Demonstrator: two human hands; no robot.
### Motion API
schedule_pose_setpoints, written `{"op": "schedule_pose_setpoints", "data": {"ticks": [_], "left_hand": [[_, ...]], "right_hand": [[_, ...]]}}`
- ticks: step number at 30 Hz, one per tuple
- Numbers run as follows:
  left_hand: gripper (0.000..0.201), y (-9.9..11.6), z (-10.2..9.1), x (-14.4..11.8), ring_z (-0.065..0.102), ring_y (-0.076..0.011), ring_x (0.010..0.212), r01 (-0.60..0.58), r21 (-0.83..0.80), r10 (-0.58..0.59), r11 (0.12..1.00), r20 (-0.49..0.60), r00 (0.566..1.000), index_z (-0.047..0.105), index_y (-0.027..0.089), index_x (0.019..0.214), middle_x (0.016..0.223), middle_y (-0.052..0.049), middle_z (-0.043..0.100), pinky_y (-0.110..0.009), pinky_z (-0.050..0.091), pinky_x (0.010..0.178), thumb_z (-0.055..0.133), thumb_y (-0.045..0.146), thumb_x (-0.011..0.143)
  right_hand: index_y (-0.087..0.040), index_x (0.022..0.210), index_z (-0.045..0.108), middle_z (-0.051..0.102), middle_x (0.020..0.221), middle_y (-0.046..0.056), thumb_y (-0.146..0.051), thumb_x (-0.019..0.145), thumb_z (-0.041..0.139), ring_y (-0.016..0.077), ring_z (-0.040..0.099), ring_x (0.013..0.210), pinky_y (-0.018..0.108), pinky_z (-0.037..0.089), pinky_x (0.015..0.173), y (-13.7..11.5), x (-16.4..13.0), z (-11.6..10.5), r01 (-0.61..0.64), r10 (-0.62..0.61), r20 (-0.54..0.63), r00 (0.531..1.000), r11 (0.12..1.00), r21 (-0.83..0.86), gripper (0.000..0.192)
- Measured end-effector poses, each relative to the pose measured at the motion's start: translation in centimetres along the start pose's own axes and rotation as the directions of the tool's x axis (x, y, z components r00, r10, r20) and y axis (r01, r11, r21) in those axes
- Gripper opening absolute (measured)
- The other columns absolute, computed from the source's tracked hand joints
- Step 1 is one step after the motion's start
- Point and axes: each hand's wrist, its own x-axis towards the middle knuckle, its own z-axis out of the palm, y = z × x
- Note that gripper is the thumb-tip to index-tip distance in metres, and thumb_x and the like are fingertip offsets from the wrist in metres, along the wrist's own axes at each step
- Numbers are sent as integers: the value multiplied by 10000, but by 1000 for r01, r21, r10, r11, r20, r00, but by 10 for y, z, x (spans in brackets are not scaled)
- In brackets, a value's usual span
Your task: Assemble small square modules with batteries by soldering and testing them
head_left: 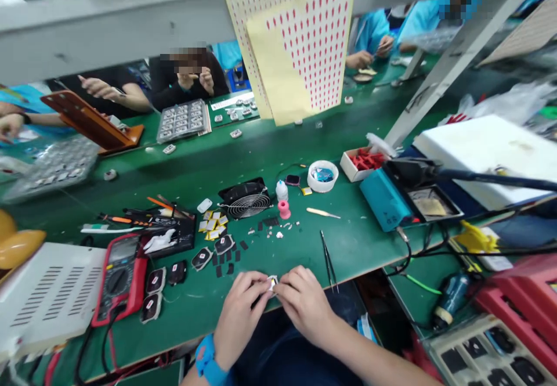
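At the table's near edge, my left hand (242, 305) and my right hand (305, 303) pinch a small white part (272, 282) between them. A bit of yellow shows on it, while the fingertips cover most of the rest, so its exact kind is unclear. Black tweezers (329, 259) lie just right of my right hand. Left of my hands are several small black pads (225, 261) and dark oval devices with pale rims (202, 258). Yellow-edged battery cells (213, 223) lie in a group behind them.
A fan (246, 198), pink spool (284, 209), white bottle (282, 190) and round white dish (322, 176) stand ahead. A red multimeter (124, 276) is at left, a teal soldering station (386, 200) at right. Paper sheets (300, 49) hang overhead; co-workers' hands (195, 78) show across the table.
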Motion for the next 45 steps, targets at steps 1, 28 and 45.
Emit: {"op": "schedule_pose_setpoints", "data": {"ticks": [1, 28, 45], "left_hand": [[214, -1, 1, -2, 704, -175, 860, -22, 17, 22, 1000, -23, 999, 734, 238, 1002, 948, -41, 721, -289, 625, 739, 525, 255, 1040], [252, -33, 2, -20, 587, -182, 987, -235, -8, 235, 972, 101, 967, 661, 222, 1146, 1107, -65, 667, -273, 557, 852, 736, 174, 911], [144, -28, 10, -32, 606, -195, 997, -160, 18, 160, 987, -15, 987, 674, 194, 1031, 1114, -44, 704, -313, 571, 877, 728, 142, 908]], "right_hand": [[-227, 1080, 670, 690, 935, 31, -160, 970, 614, 193, 540, 850, 345, 393, 709, 0, 0, 1, 14, -14, -1, 1000, 1000, -26, 140], [-210, 1126, 632, 637, 990, 80, -54, 980, 498, 209, 556, 871, 345, 470, 730, -2, -8, 1, 116, -116, 54, 992, 993, 6, 252], [-242, 948, 615, 654, 836, 7, -155, 976, 615, 201, 593, 768, 327, 480, 719, 4, 15, 3, -14, 5, 196, 981, 999, 45, 92]]}}
